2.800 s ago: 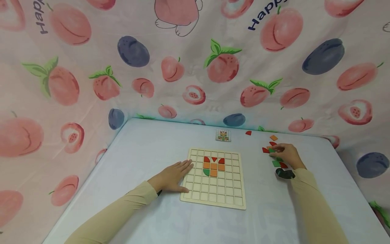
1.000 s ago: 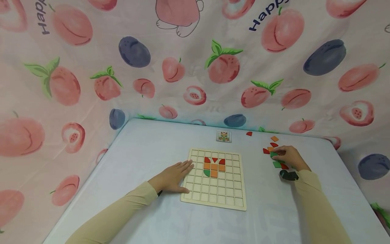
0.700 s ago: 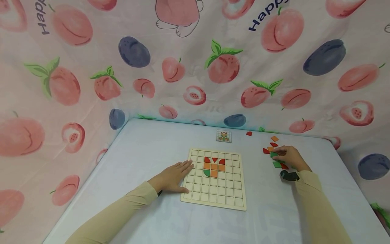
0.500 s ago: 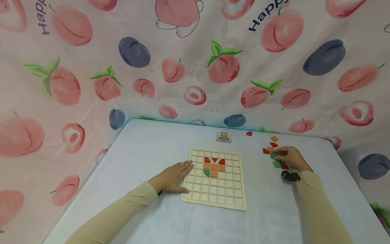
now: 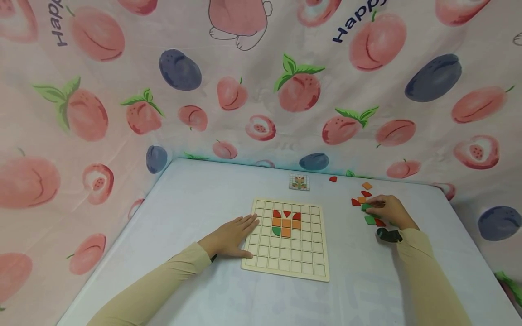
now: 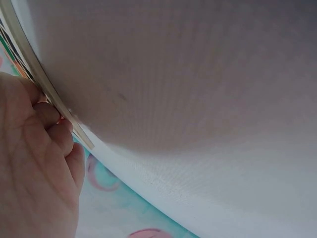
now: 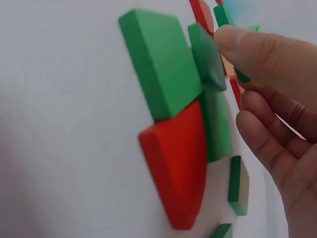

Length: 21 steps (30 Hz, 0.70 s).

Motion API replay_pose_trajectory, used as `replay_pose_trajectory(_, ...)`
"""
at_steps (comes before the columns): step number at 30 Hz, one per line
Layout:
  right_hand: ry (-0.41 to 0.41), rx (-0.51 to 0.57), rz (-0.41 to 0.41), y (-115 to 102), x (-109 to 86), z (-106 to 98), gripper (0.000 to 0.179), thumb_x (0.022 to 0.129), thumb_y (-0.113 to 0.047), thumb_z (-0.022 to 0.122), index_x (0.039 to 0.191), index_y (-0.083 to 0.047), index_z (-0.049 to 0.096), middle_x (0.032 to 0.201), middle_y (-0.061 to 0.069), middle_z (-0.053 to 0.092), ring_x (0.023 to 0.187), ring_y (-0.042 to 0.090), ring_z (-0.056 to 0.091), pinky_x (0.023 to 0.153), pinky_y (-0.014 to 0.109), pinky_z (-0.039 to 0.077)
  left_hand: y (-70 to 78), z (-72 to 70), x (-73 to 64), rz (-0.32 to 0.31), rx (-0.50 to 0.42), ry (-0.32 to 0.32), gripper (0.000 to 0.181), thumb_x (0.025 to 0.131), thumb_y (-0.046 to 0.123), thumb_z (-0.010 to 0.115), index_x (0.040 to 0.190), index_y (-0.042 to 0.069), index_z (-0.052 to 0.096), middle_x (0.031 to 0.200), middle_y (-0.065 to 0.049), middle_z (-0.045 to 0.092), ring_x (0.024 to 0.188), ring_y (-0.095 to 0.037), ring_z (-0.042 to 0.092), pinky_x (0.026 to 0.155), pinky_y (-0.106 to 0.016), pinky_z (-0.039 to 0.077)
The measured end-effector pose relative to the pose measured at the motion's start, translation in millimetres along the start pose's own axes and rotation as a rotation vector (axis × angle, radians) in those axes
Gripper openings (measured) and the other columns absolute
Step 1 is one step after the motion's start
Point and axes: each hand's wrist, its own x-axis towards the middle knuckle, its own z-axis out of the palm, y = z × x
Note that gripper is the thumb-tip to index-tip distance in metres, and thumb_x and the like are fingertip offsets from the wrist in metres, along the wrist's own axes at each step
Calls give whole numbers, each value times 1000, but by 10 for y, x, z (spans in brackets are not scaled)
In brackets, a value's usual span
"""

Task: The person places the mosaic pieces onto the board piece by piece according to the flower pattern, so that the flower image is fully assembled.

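Eight pieces set, most of the board bare

The wooden board lies flat in front of the person. In its upper middle sit three red pieces in a row, three orange ones beneath, then one green curved piece beside a fourth orange. The square right of that last orange is bare, as are all the rows below.

The left hand rests spread on the board's left edge, grasping nothing. Well off to the right, the right hand pinches a green piece between thumb and fingertips, among loose red, orange and green pieces. Farther back, a small card shows a gridded figure, seemingly with more green low down; judging by it, the upper part looks laid and the green lower part largely undone. Everything stands on a white table.
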Motion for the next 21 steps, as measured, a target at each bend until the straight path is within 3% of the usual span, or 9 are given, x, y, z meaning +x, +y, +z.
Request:
replay_pose_trajectory(3,4,4,-29,-39,-11,9,39,82,-19,73,113,3,65,106,21,67,96,31,62,86,47,52,2,-3,-7,-2,-6,-5,100,81,72,48,152,9,13,160,-7,11,147,-20,14,119,-36,20)
replay_pose_trajectory(6,3,15,-59,-85,-17,33,36,81,-16,73,111,2,67,105,21,67,94,30,63,79,28,54,2,1,-9,-3,-12,-5,101,81,72,48,152,9,13,160,-7,11,147,-20,14,119,-35,20)
replay_pose_trajectory(8,2,17,-78,-133,-20,59,34,80,-15,74,109,2,68,104,21,68,92,29,64,75,22,54,-1,9,-7,-2,-11,-2,101,81,72,47,152,10,13,160,-7,11,147,-20,15,119,-35,20)
replay_pose_trajectory(10,2,17,-106,-182,-23,90,32,79,-14,75,105,2,69,104,21,67,91,29,64,74,23,55,-1,16,-5,-2,-11,0,101,81,72,47,152,10,13,160,-7,11,147,-20,15,119,-35,20)
replay_pose_trajectory(13,7,8,-154,-266,-25,151,29,77,-14,76,102,1,70,106,24,66,91,32,66,78,37,56,0,17,-4,-3,-8,0,101,81,73,47,152,10,12,160,-6,11,147,-20,15,119,-35,20)
replay_pose_trajectory(15,17,2,-192,-316,-25,198,28,76,-14,77,100,0,71,106,24,66,92,31,66,78,35,56,2,13,-4,-5,-6,0,101,81,73,47,152,10,13,160,-6,11,147,-20,15,119,-35,20)
replay_pose_trajectory(21,26,56,-273,-535,-46,348,24,74,-12,78,96,-3,73,94,14,68,80,7,58,70,15,50,-2,9,3,-2,-10,4,101,81,72,48,152,9,13,160,-7,11,147,-20,14,119,-36,20)
